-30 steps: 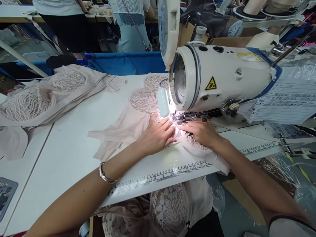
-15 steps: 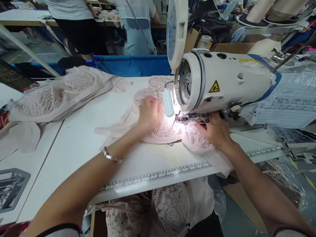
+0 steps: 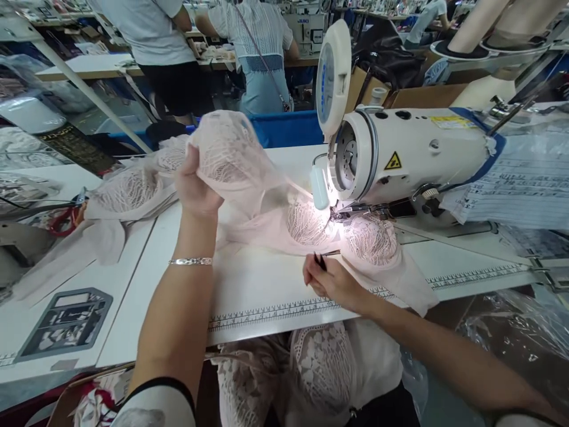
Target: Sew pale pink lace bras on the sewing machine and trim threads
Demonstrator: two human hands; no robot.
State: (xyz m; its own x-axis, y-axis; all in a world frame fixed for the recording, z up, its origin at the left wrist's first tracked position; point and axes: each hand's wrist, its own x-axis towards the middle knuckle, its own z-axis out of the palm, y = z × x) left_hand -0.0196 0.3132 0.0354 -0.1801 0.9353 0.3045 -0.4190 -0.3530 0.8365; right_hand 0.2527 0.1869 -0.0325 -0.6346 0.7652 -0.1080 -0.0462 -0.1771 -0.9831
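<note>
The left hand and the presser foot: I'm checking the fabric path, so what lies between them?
Pale pink fabric, in the head view: from the left hand, a raised lace cup, sheer cloth, then another lace cup by the presser foot.

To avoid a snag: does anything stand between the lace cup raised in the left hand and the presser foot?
Yes, in this view: the pale lamp hangs just left of the presser foot, toward the raised cup. Another cup lies left of the foot.
</note>
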